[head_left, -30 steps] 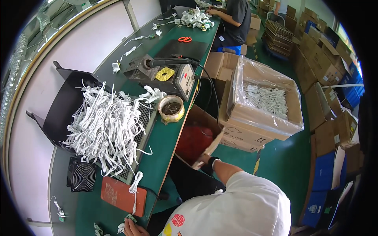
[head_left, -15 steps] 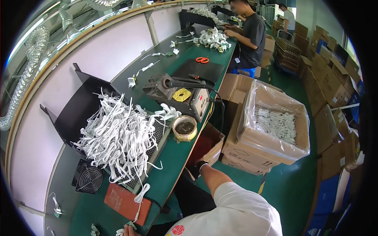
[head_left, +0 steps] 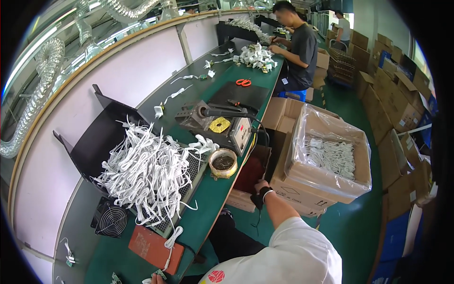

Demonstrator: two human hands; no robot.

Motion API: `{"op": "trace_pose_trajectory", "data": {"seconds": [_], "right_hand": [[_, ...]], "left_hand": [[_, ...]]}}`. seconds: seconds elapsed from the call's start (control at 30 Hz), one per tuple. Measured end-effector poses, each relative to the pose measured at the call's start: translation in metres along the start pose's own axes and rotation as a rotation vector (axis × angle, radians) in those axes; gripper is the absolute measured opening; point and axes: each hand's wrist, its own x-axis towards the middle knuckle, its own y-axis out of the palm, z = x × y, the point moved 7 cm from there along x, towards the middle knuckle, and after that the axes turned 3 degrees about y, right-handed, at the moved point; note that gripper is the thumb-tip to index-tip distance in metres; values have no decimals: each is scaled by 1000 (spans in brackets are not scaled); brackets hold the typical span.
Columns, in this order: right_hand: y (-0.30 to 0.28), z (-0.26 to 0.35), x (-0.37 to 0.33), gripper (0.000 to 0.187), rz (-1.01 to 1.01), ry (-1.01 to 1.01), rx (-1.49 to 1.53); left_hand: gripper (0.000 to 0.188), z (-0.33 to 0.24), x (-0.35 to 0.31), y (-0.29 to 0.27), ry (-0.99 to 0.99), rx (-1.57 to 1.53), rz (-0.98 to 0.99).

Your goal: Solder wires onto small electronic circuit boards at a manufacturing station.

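Observation:
At the bottom edge, my left hand (head_left: 157,279) pinches a small green circuit board (head_left: 161,273), partly cut off by the frame. A white cable (head_left: 173,238) runs up from the board over a red-brown block (head_left: 153,249). My right arm reaches down beside the bench. There my right hand (head_left: 260,188) is closed at the near corner of an open cardboard box (head_left: 242,200) with a reddish inside. Some of its fingers are hidden. It wears a black wrist strap with a dangling cord.
A heap of white cables (head_left: 146,175) lies on the green bench (head_left: 198,215), near a tin (head_left: 222,163), a soldering station (head_left: 239,132) and a fan (head_left: 111,218). Right of the bench stands a plastic-lined carton (head_left: 357,182) of cables. A co-worker (head_left: 302,47) sits farther along.
My right hand has moved forward and right along the box. The box has shifted away from me and turned, so its near wall now shows. My left hand keeps the circuit board.

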Motion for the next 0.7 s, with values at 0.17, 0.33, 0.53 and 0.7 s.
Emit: {"op": "trace_pose_trajectory", "data": {"seconds": [0.17, 0.33, 0.53, 0.7], "right_hand": [[-61, 82, -122, 33, 515, -375, 687], [-193, 180, -276, 36, 919, -840, 1003], [-253, 261, -215, 44, 796, -650, 1147], [-314, 284, -165, 70, 1569, -692, 1361]], "left_hand": [[42, -2, 4, 3, 33, -9, -18], [45, 3, -1, -4, -11, -5, 108], [48, -10, 6, -35, -97, -23, 276], [18, 2, 11, -73, -172, -384, 311]]}}
